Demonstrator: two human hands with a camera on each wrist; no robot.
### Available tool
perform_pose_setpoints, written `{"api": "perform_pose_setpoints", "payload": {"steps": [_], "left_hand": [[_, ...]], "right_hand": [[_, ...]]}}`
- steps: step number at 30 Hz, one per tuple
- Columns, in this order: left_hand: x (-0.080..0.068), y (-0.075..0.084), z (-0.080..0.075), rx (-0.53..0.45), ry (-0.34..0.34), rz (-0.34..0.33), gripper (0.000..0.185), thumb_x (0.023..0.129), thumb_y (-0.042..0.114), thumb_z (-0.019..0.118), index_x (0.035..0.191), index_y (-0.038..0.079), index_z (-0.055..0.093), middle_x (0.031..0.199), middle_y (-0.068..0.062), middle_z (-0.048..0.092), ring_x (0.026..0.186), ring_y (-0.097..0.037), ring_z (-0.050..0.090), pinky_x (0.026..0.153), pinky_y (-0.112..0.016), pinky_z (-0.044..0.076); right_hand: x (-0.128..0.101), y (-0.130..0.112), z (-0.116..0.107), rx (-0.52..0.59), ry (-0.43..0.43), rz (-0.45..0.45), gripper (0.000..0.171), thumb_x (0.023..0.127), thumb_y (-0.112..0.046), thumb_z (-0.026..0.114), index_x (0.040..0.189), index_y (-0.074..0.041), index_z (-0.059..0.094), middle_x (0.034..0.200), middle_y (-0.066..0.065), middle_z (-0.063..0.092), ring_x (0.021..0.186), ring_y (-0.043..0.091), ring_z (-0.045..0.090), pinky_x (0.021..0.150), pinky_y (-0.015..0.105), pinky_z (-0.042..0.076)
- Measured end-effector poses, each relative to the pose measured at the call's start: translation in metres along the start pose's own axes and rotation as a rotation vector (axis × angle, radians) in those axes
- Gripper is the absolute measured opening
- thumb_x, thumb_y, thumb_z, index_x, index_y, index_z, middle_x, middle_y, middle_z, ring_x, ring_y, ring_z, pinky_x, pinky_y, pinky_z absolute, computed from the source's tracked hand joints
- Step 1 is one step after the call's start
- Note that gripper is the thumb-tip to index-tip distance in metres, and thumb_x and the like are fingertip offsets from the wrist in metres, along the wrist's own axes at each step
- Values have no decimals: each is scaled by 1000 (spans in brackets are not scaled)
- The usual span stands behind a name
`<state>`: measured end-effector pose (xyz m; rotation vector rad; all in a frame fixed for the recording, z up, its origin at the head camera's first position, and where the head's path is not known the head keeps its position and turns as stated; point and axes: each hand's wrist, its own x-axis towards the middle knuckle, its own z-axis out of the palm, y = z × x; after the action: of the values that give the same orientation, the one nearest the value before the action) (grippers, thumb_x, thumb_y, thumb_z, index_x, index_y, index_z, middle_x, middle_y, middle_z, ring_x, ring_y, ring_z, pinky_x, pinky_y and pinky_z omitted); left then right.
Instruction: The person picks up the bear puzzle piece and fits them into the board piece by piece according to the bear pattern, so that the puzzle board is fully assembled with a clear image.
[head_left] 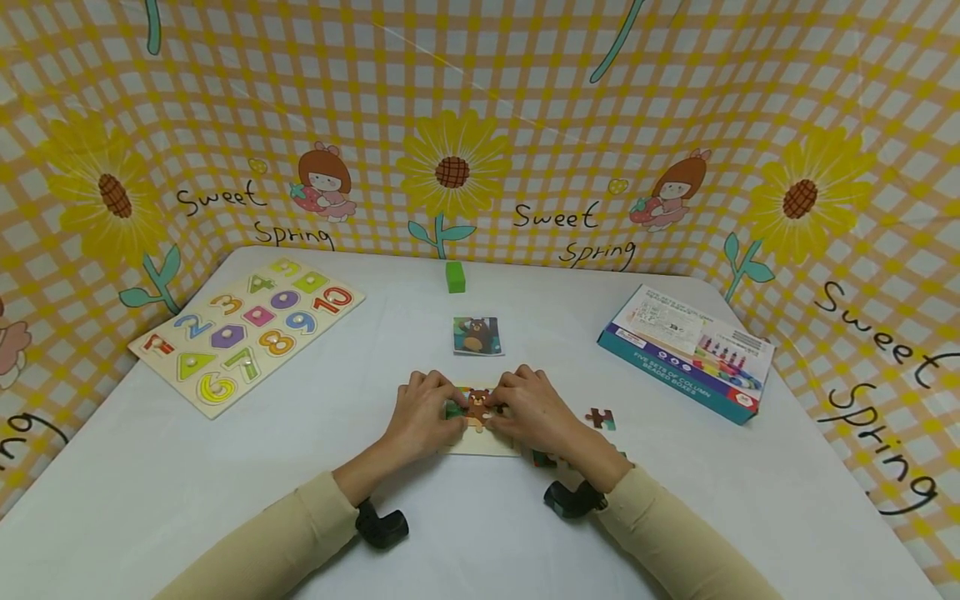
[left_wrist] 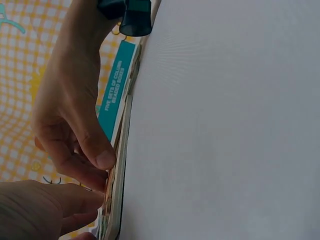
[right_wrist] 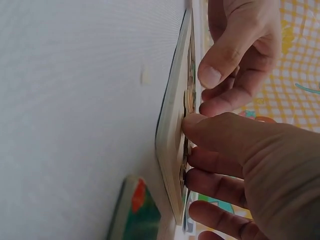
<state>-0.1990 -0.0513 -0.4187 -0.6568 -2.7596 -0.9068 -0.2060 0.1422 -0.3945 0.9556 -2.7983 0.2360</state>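
both hands pressing on the bear puzzle

head view: your left hand [head_left: 422, 414] and right hand [head_left: 534, 408] flank the puzzle board [head_left: 480, 440] mid-table, steadying it.

left wrist: fingertips [left_wrist: 102, 159] press the board's edge.

right wrist: thumb [right_wrist: 192, 122] pushes a piece flat; fingers curled loosely, clamping nothing.

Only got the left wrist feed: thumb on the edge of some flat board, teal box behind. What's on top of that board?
Observer: A brown bear picture on the pale wooden puzzle board; both the left hand and the right hand press on it.
Operator: Any loose pieces?
Observer: One dark jigsaw piece lies on the white table, apart from the board, on the right hand's side.
Operator: Anything to copy from?
Observer: A small bear picture card lies flat just beyond the board.
Operator: What else is out?
Observer: A wooden number puzzle board far left, and a small green block at the far edge.
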Motion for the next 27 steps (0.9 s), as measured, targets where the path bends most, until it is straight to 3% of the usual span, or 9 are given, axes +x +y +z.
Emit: {"api": "perform_pose_setpoints", "payload": {"steps": [11,27], "left_hand": [[2,5,4,20,-11,0,11,72,22,68,83,20,66,90,4,51,88,-19,39,76,-40,30],[3,6,7,37,-1,-24,12,71,23,68,82,19,66,90,4,51,87,-19,38,76,-39,29]], "right_hand": [[0,0,1,-17,3,-26,18,73,-33,71,85,-19,71,82,-6,56,77,15,41,70,34,33],[1,-1,1,-1,-11,9,14,73,-29,72,82,-20,70,81,-7,56,77,14,41,71,34,33]]}}
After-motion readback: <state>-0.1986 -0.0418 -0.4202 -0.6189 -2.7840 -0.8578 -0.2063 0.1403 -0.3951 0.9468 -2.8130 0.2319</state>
